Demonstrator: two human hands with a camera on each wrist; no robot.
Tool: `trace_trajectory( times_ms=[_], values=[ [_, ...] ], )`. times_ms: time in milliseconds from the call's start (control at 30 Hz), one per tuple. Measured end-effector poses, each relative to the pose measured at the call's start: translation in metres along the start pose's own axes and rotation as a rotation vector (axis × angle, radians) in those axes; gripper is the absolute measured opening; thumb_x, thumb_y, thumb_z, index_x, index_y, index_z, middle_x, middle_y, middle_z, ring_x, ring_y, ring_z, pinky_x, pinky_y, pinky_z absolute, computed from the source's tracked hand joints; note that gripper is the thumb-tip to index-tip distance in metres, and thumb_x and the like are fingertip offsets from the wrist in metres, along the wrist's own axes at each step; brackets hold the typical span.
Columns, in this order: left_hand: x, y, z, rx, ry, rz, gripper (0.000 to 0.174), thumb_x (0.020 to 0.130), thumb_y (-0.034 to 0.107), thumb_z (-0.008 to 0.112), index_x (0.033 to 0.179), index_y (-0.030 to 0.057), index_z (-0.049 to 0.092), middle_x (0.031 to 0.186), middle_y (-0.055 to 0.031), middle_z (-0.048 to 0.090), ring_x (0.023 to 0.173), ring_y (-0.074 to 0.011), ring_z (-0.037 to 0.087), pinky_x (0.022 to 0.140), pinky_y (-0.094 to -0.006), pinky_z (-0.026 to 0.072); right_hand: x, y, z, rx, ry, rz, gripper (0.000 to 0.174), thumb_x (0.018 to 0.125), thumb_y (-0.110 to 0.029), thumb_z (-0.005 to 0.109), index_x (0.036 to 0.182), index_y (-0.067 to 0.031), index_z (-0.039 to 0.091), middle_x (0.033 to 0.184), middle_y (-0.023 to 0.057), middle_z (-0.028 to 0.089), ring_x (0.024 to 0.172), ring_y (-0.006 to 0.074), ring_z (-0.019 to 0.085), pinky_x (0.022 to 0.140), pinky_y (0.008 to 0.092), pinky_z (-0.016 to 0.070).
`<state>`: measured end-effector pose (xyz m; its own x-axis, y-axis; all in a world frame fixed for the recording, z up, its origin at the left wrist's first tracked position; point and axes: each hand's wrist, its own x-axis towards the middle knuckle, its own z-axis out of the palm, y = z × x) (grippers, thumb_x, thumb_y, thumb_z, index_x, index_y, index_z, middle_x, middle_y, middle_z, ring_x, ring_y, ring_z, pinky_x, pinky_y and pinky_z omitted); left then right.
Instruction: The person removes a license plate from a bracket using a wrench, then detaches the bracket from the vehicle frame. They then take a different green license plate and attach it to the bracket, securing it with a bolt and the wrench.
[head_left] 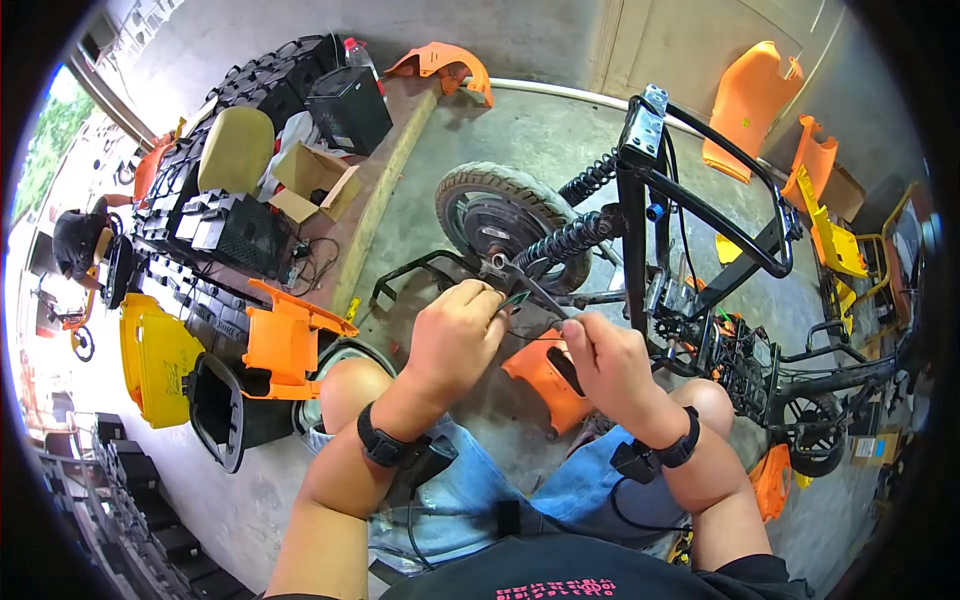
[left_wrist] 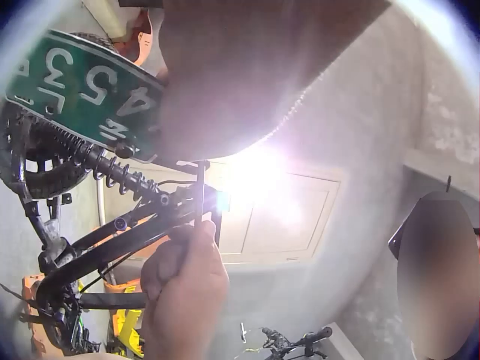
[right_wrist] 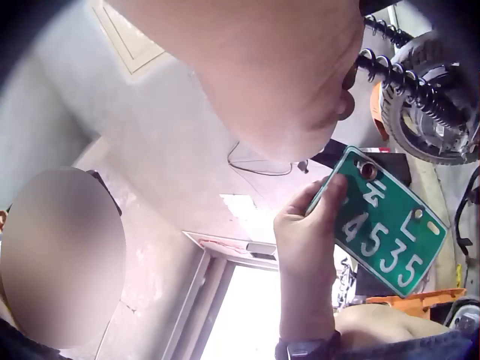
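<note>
My left hand (head_left: 455,335) pinches a green licence plate (right_wrist: 386,236) with white characters by one end; in the head view the plate shows almost edge-on. A bolt (right_wrist: 367,171) sits in a hole near its held end. In my right hand (head_left: 610,365) is a dark flat wrench (head_left: 540,292), gripped with the thumb along it. Its ring-like far end lies close to my left fingertips. Both hands are in front of my knees, over an orange body panel (head_left: 535,385) on the floor.
A stripped black motorbike frame (head_left: 632,230) with a rear wheel (head_left: 470,190) stands ahead and right. Orange panels (head_left: 285,345), a yellow bin (head_left: 152,360) and a cardboard box (head_left: 310,180) lie left. Another orange panel (head_left: 745,110) leans at the wall. A person in a black cap (head_left: 78,240) is far left.
</note>
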<state>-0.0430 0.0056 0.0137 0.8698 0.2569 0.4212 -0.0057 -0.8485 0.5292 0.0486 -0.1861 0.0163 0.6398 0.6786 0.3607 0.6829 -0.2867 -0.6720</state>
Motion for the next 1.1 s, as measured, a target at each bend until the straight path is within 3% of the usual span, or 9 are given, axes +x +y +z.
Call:
trace_trajectory(
  times_ms=[200, 267, 467, 533, 700, 800, 867, 933, 1100],
  values=[
    [0.001, -0.002, 0.000, 0.017, 0.051, 0.033, 0.010, 0.079, 0.009, 0.071, 0.088, 0.0040, 0.069, 0.088, -0.0088, 0.066, 0.081, -0.0288, 0.065, 0.071, -0.0378, 0.0523, -0.002, 0.004, 0.002, 0.070, 0.010, -0.130, 0.020, 0.098, -0.020, 0.060, 0.087, -0.0030, 0.061, 0.062, 0.0151, 0.057, 0.052, 0.0333, 0.059, 0.047, 0.0391, 0.0445],
    [0.001, 0.001, -0.002, 0.025, 0.036, 0.025, 0.011, 0.080, 0.010, 0.073, 0.087, 0.0030, 0.070, 0.087, -0.0093, 0.067, 0.079, -0.0293, 0.065, 0.070, -0.0369, 0.0520, 0.003, 0.003, -0.003, 0.055, 0.043, 0.037, 0.021, 0.098, -0.020, 0.060, 0.087, -0.0024, 0.061, 0.062, 0.0146, 0.058, 0.050, 0.0319, 0.058, 0.047, 0.0381, 0.0433],
    [0.000, -0.001, -0.001, 0.008, 0.041, 0.006, 0.011, 0.079, 0.009, 0.074, 0.087, 0.0028, 0.070, 0.087, -0.0102, 0.068, 0.081, -0.0287, 0.065, 0.071, -0.0370, 0.0517, 0.002, 0.003, -0.007, 0.159, 0.089, -0.076, 0.022, 0.099, -0.019, 0.059, 0.089, -0.0001, 0.062, 0.061, 0.0117, 0.057, 0.048, 0.0227, 0.056, 0.047, 0.0333, 0.0423],
    [0.002, -0.001, -0.002, -0.018, 0.050, -0.018, 0.012, 0.078, 0.008, 0.075, 0.087, 0.0021, 0.070, 0.086, -0.0102, 0.068, 0.080, -0.0288, 0.064, 0.072, -0.0369, 0.0508, 0.003, 0.000, -0.014, 0.234, 0.062, 0.072, 0.023, 0.100, -0.020, 0.058, 0.089, 0.0000, 0.062, 0.064, 0.0108, 0.059, 0.051, 0.0199, 0.058, 0.049, 0.0318, 0.0435],
    [0.007, -0.007, -0.012, -0.103, 0.034, -0.029, 0.012, 0.077, 0.005, 0.076, 0.088, 0.0035, 0.071, 0.089, -0.0091, 0.067, 0.085, -0.0275, 0.062, 0.076, -0.0357, 0.0488, 0.008, 0.019, -0.016, 0.715, 0.099, 0.231, 0.030, 0.104, -0.032, 0.050, 0.102, -0.0023, 0.057, 0.065, -0.0066, 0.044, 0.056, 0.0019, 0.039, 0.050, 0.0202, 0.0327],
    [0.007, -0.011, -0.017, -0.153, 0.008, -0.059, 0.013, 0.077, 0.000, 0.074, 0.089, 0.0048, 0.071, 0.092, -0.0076, 0.063, 0.091, -0.0248, 0.060, 0.078, -0.0328, 0.0472, 0.009, 0.019, -0.024, 0.672, -0.006, 0.288, 0.030, 0.104, -0.032, 0.051, 0.102, -0.0018, 0.057, 0.067, -0.0055, 0.046, 0.057, 0.0023, 0.040, 0.051, 0.0202, 0.0329],
    [0.009, -0.007, -0.019, -0.394, -0.003, -0.291, 0.015, 0.079, -0.004, 0.071, 0.091, 0.0044, 0.069, 0.093, -0.0072, 0.060, 0.091, -0.0224, 0.059, 0.078, -0.0305, 0.0462, 0.007, 0.025, -0.027, 0.625, -0.022, 0.245, 0.027, 0.104, -0.027, 0.052, 0.102, -0.0015, 0.058, 0.068, -0.0029, 0.049, 0.057, 0.0037, 0.043, 0.052, 0.0210, 0.0357],
    [0.010, -0.008, -0.021, -0.392, 0.000, -0.258, 0.017, 0.081, -0.008, 0.067, 0.093, 0.0039, 0.065, 0.094, -0.0071, 0.056, 0.090, -0.0203, 0.058, 0.078, -0.0297, 0.0458, 0.002, 0.028, -0.025, 0.408, 0.103, -0.025, 0.021, 0.103, -0.021, 0.053, 0.102, -0.0009, 0.059, 0.068, 0.0005, 0.052, 0.056, 0.0053, 0.046, 0.053, 0.0220, 0.0385],
    [0.013, -0.006, -0.021, -0.379, 0.011, -0.076, 0.023, 0.077, -0.013, 0.065, 0.092, 0.0024, 0.061, 0.093, -0.0101, 0.056, 0.088, -0.0254, 0.058, 0.078, -0.0329, 0.0468, 0.013, 0.019, -0.030, 0.223, -0.005, -0.008, 0.020, 0.099, -0.016, 0.058, 0.100, 0.0032, 0.063, 0.082, 0.0106, 0.064, 0.069, 0.0196, 0.061, 0.062, 0.0318, 0.0480]
  ],
)
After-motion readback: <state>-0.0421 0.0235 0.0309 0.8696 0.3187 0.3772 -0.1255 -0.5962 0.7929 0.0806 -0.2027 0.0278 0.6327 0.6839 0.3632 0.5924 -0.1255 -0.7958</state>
